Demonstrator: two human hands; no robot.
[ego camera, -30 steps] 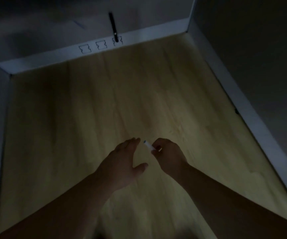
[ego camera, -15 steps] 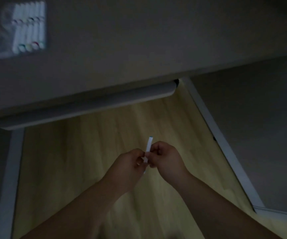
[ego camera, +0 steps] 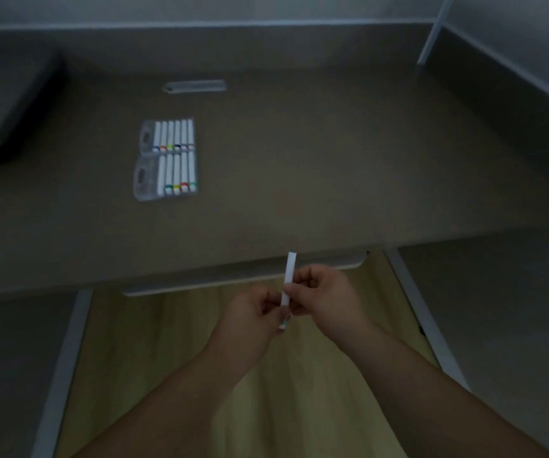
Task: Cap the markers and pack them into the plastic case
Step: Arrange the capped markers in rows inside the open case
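- Marker [ego camera: 289, 280]: white barrel, roughly upright, held in front of the desk's near edge at about 6 o'clock in the head view, over the wooden floor [ego camera: 174, 342].
- Right hand [ego camera: 327, 300]: fingers curled, pinching the barrel at mid-length.
- Left hand [ego camera: 253, 317]: fingers curled around the marker's lower end; a white piece with a coloured tip shows just under them, likely the cap. Dim and blurred, so can't tell if it's seated.
- Step, as I read it: capping this last loose marker.
- Plastic case [ego camera: 167, 159]: lies open on the desk [ego camera: 332, 160] at 11 o'clock, well apart from both hands. Far row full; near row looks short by one.
- Next move calls for: press cap home, carry marker up-left, lay it parallel to the others in the free slot.
- Versus 0.5 s ago: view tilted up. Case was at the top-left corner, now nearer centre, and more desk shows. Hands and marker hold nearly the same pose.
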